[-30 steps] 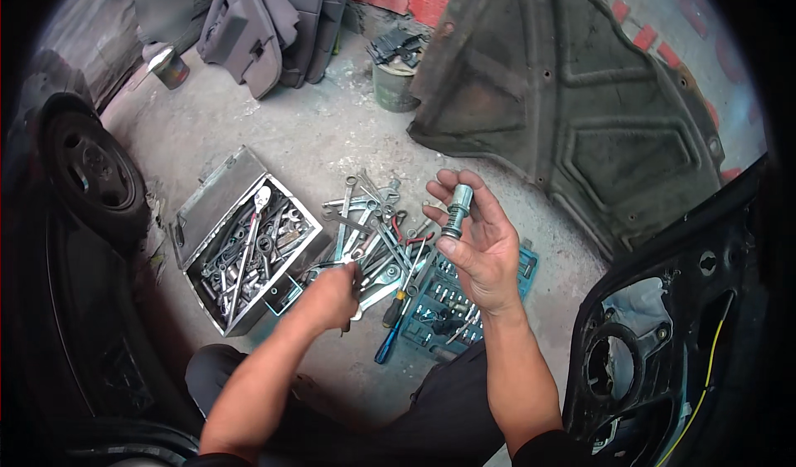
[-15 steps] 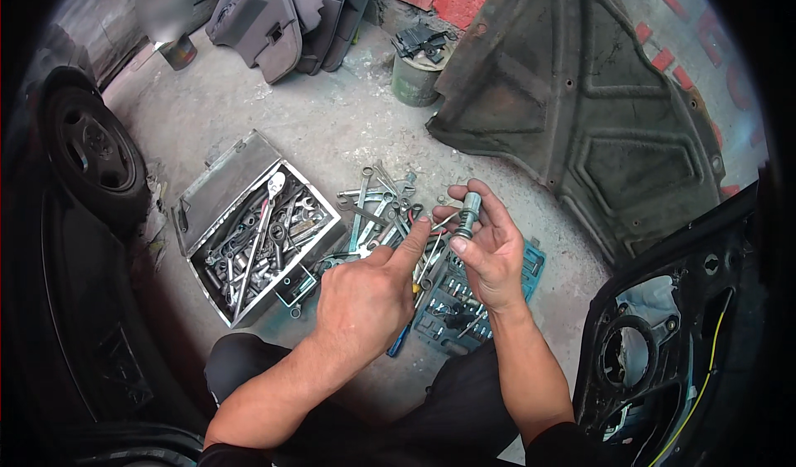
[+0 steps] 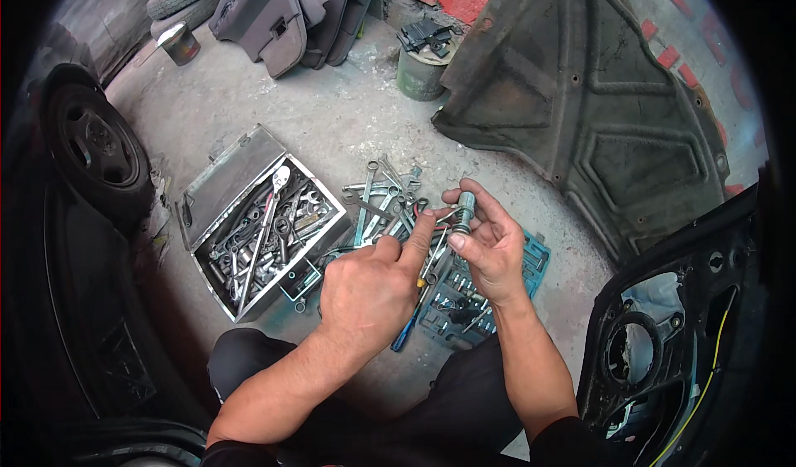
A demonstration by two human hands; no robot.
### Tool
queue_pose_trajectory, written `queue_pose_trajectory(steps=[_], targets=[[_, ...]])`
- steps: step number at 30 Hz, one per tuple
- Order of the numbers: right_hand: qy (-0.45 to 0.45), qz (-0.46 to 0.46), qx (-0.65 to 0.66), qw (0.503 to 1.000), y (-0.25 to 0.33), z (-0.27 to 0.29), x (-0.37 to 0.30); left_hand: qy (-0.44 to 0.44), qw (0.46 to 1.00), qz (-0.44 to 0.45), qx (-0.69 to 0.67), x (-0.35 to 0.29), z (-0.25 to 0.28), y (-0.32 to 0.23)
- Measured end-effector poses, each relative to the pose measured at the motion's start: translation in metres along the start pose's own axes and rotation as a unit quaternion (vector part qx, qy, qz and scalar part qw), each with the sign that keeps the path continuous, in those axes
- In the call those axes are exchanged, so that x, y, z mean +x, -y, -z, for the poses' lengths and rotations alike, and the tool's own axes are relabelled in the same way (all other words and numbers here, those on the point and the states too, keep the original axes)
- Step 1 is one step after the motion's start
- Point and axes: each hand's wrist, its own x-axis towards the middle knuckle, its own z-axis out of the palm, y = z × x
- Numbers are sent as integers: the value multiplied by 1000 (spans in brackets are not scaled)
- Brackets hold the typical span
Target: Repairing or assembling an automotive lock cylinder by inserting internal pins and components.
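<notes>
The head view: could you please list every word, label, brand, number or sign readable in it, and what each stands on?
Red painted lettering on the pale wall, upper right: partly hidden, wording not copied here.
Metal part in the right hand: no marking readable.
Wrenches and toolbox: any markings too small to read.

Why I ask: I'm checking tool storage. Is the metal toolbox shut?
No, the metal toolbox stands open, its lid tipped back and tools showing inside.

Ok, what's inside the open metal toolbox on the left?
A long ratchet lies on top of wrenches and loose metal pieces in the toolbox. Whatever lies beneath that heap, and the toolbox's bottom, is covered.
</notes>
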Motion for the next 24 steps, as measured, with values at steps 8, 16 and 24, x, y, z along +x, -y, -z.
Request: queue_pose_trajectory(steps=[8,16,24], targets=[[0,-30,-31,999,13,8,-2,4,996,-68,57,1,-12,5],[-13,9,-28,999,7,6,0,-35,997,-29,67,-2,5,-3],[9,24,-55,998,8,3,-1,-25,997,-27,63,-2,5,-4]])
